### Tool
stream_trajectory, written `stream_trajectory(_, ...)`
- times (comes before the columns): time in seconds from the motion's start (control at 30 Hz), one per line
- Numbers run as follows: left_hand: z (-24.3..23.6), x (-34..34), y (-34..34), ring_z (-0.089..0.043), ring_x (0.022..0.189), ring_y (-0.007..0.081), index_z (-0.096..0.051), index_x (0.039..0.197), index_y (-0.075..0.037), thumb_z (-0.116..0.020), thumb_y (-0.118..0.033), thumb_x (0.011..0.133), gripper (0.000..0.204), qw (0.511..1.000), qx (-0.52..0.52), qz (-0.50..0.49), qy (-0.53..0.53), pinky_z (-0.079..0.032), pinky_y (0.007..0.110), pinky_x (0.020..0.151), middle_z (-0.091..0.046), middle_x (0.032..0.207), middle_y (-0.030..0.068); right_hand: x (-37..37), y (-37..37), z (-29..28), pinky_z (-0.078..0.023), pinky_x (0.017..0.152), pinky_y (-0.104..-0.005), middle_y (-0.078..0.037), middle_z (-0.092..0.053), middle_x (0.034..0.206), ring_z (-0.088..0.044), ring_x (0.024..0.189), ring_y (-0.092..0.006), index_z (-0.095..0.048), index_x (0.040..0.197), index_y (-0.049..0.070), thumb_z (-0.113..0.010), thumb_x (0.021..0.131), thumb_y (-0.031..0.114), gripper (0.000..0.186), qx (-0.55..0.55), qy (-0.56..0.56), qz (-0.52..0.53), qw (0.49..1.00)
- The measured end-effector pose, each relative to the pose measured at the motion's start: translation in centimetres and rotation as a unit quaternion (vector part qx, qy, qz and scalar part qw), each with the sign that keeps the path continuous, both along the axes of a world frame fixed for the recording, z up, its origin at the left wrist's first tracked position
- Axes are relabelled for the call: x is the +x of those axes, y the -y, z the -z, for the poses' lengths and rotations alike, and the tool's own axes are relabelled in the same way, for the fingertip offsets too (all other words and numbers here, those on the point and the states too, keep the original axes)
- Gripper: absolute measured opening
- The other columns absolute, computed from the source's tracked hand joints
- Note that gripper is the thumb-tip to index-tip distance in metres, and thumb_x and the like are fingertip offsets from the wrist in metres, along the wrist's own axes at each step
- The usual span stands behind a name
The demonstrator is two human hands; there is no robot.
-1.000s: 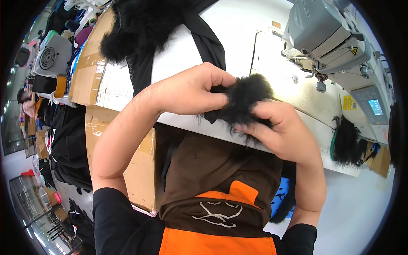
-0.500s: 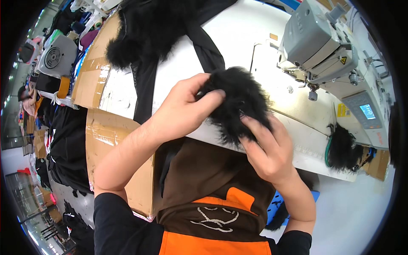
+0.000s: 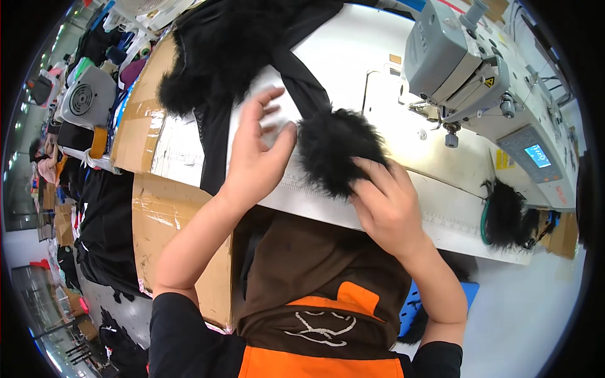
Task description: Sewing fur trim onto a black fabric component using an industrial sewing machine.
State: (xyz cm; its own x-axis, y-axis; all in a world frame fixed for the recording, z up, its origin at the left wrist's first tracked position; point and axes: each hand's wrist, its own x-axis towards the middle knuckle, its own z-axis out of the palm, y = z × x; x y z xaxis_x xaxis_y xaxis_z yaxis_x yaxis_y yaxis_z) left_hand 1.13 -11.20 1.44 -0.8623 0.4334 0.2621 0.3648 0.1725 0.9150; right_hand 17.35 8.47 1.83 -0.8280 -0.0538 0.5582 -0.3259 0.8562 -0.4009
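Note:
A round, fluffy black fur cuff (image 3: 334, 148) lies on the white sewing table at the end of a thin black sleeve (image 3: 304, 79). My right hand (image 3: 392, 208) grips its lower right side, with the fingertips partly sunk in the fur. Left of the cuff, my left hand (image 3: 255, 160) is raised with fingers spread, holding nothing; its fingertips are a little blurred. The sleeve leads back to a black garment with fur trim (image 3: 220, 47), heaped at the far left of the table. A second black fabric strip (image 3: 215, 145) hangs down over the near edge.
A grey and white sewing machine (image 3: 441, 57) with a lit panel stands at the right. Near it on the table lies a black fur bundle (image 3: 507, 214). Taped cardboard (image 3: 179, 239) borders the table's left side. Beneath the right forearm shows a blue pedal (image 3: 409, 305).
My left hand has let go of the fur cuff and drawn away to the left, its fingers opening. With my right hand still on it, the cuff has shifted slightly left.

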Motion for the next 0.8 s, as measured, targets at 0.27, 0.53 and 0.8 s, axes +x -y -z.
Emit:
stream_trajectory(0.27,-5.3,-0.4,-0.8,-0.067,0.120,0.0346,-0.072,0.124,-0.003,-0.074,-0.006,0.100,0.024,0.890,-0.204,0.304,-0.273,-0.046,0.047,0.116,-0.075,0.117,0.0132,-1.3,-0.8,-1.2,-0.052,0.104,-0.0510,-0.013,-0.073,0.121,-0.068,0.105,-0.0362,-0.072,0.102,0.004,-0.084,0.076,0.004,0.028,0.086,0.036,-0.026,0.995)
stream_trajectory(0.53,-6.1,-3.5,-1.5,-0.070,0.081,0.0310,-0.071,0.111,0.001,-0.075,-0.016,0.103,0.019,0.898,-0.229,0.375,-0.007,-0.056,0.038,0.073,-0.074,0.094,0.0176,-1.8,-1.1,-2.2,-0.055,0.103,-0.0499,-0.015,-0.070,0.124,-0.069,0.112,-0.0399,-0.073,0.105,0.003,-0.083,0.077,0.001,0.029,0.024,0.069,-0.047,0.996)
stream_trajectory(0.8,-6.2,-3.9,-1.3,-0.070,0.095,0.0180,-0.069,0.119,0.001,-0.084,-0.010,0.096,0.029,0.895,-0.209,0.393,0.039,-0.056,0.031,0.083,-0.073,0.105,0.0097,-2.1,-1.8,-1.8,-0.056,0.099,-0.0488,-0.018,-0.070,0.123,-0.069,0.113,-0.0421,-0.073,0.106,0.001,-0.082,0.075,-0.002,0.032,-0.013,0.083,-0.072,0.994)
